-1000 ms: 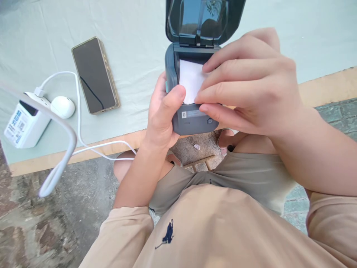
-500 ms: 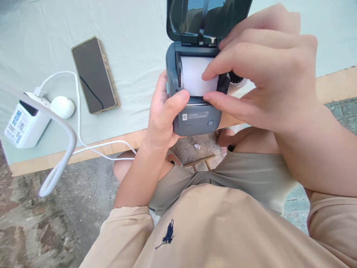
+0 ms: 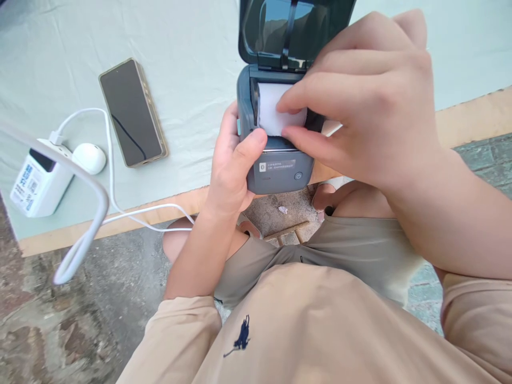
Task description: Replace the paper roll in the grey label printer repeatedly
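Note:
A dark grey-blue label printer (image 3: 280,173) is held over the table's front edge, its dark glossy lid (image 3: 276,32) tipped up and back. My left hand (image 3: 234,165) grips the printer's left side, with the thumb over the front rim. Inside the printer's bay lies a white paper roll (image 3: 271,106). My right hand (image 3: 372,101) reaches in from the right, thumb and forefinger pinching at the paper. Its other fingers curl near the lid and hide the bay's right end.
On the pale cloth-covered table (image 3: 192,64) lie a phone (image 3: 134,114), a white earbud-like case (image 3: 89,158) and a white power adapter (image 3: 42,178). A white cable (image 3: 112,160) runs from the adapter to the front edge. A pale object (image 3: 331,127) partly shows behind my right hand.
My right thumb and forefinger have shifted left across the paper roll and drawn closer together. The printer has tilted slightly; my left hand keeps its hold.

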### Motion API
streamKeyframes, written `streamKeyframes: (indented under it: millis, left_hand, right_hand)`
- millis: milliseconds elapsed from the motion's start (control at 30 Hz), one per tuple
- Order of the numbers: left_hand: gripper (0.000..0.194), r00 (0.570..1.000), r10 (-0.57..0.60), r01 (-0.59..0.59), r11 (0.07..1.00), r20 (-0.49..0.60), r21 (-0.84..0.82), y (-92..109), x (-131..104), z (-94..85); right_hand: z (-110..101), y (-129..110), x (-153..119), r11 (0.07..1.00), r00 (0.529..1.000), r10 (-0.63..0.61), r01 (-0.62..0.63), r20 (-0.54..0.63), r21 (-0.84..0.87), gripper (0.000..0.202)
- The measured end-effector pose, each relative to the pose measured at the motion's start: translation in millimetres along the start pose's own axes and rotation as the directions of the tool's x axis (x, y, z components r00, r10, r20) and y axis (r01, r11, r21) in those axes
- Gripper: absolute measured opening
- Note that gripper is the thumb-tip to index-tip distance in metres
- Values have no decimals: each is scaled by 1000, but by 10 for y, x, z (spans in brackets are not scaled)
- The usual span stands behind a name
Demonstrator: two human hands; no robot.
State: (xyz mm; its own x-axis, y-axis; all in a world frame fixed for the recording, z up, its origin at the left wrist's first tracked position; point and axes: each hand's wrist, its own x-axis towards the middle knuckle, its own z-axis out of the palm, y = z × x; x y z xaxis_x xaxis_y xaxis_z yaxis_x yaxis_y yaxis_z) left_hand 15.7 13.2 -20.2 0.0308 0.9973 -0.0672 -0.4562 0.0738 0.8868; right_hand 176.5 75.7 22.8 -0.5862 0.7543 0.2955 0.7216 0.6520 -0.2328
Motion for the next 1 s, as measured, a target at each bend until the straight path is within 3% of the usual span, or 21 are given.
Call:
streamKeyframes:
  millis: [133, 267, 333, 400, 500, 567, 700, 900, 1000]
  left_hand:
    - [30, 1000, 3, -2, 999, 18, -35, -45, 11, -6]
    - [25, 1000, -7, 6, 996, -10, -87, -61, 14, 3]
    - [22, 1000, 17, -17, 993, 0, -117, -46, 12, 11]
    - [22, 1000, 14, -14, 990, -1, -139, -17, 11, 24]
    - [23, 999, -9, 1, 986, -43, -165, 38, 17, 37]
    - [24, 998, -35, 25, 984, -53, -178, 59, 29, 20]
    - [35, 997, -65, 58, 982, -32, -178, 18, 63, -89]
    - [49, 998, 38, -30, 983, 40, -181, -66, 75, -162]
    - [52, 996, 70, -60, 979, 49, -195, -76, 97, -167]
  right_hand:
    - [-21, -1, 1, 998, 990, 67, -66, 122, -13, 40]
    - [-9, -18, 15, 989, 981, 142, -134, 129, -67, 26]
    - [29, 2, 6, 996, 997, 70, -68, 44, -56, 30]
    - [82, 35, -22, 995, 987, -97, 93, -128, -36, 28]
    - [164, 58, -80, 938, 865, -331, 346, -376, -29, 17]
    - [198, 38, -110, 905, 828, -386, 425, -407, 6, 19]
    - [196, -24, -132, 891, 862, -394, 443, -318, 98, 23]
    - [129, -50, -129, 962, 941, -193, 238, -279, 137, 25]
    - [114, -60, -131, 966, 956, -205, 232, -208, 117, 35]
